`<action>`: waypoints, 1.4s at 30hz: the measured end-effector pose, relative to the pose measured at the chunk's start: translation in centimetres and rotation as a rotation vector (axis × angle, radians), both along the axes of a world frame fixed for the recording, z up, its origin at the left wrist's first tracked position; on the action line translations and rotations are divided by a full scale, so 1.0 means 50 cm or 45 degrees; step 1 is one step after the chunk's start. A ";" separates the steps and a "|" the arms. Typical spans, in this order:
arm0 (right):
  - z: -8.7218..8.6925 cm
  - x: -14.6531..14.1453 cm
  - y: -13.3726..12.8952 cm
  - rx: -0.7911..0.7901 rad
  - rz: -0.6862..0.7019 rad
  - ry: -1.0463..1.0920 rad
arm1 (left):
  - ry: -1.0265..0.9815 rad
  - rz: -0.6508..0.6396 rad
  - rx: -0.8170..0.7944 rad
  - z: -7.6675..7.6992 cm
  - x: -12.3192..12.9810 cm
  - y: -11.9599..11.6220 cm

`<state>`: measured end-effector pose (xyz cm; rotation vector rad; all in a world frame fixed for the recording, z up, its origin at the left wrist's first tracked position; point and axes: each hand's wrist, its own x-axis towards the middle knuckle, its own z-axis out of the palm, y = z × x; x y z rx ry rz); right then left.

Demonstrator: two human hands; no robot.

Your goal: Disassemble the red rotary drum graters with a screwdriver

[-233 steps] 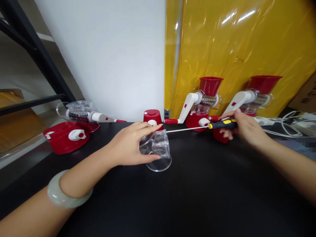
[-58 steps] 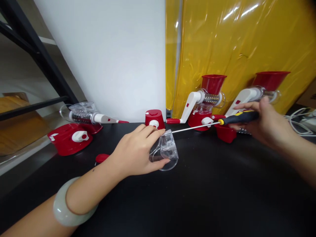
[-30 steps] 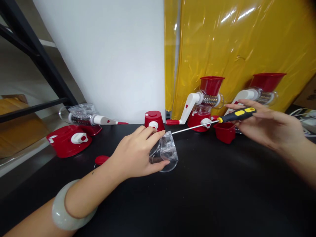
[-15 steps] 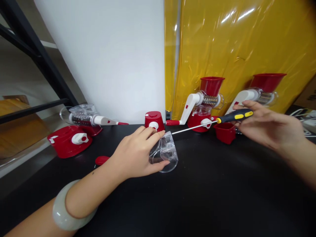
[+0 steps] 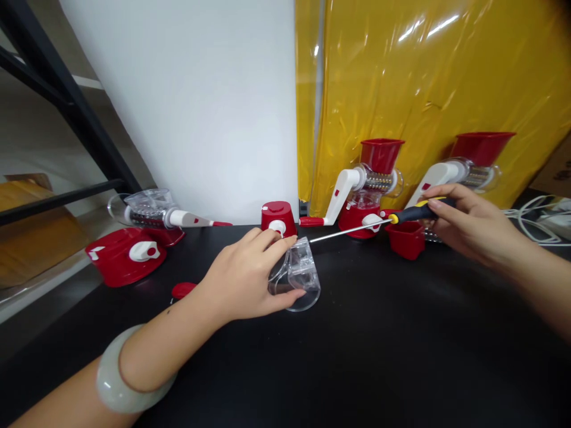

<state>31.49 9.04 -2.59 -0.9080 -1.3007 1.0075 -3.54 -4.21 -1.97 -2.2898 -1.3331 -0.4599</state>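
- Screwdriver (image 5: pixel 418 212): we grip its black/yellow handle in R hand (image 5: pixel 466 223), fingers closed; shaft slants down left, tip end at far right edge of clear part; can't tell what tip meets.
- Clear part (image 5: pixel 303 267): mid table (image 5: pixel 357 351), thumb & fingers of L hand (image 5: pixel 245 273) clamped round it; our wrist wears pale bangle (image 5: pixel 119 377).
- Sm. red base (image 5: pixel 277 215) w/ white knob: just far of our L hand.
- Far right: two grinders w/ red hoppers, L one (image 5: pixel 381 156) & R one (image 5: pixel 482 148); red cup (image 5: pixel 407 241) near them, white cables (image 5: pixel 530 221) farther right.
- Far left: lg. red base (image 5: pixel 122 257), clear drum unit (image 5: pixel 149 209) behind.
- Red piece (image 5: pixel 182 290): beside our L forearm, partly hidden.
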 end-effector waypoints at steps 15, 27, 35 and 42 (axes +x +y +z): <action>0.004 0.009 0.014 0.047 -0.007 0.120 | -0.009 0.011 -0.023 0.000 -0.002 0.001; -0.003 0.045 0.047 0.191 -0.166 -0.129 | 0.075 0.130 0.130 -0.004 0.001 0.005; 0.000 0.058 0.053 0.208 -0.145 -0.185 | 0.061 -0.290 0.252 -0.005 0.101 -0.050; 0.003 0.050 0.049 0.224 -0.038 -0.101 | 0.090 0.161 -0.392 -0.034 0.184 -0.009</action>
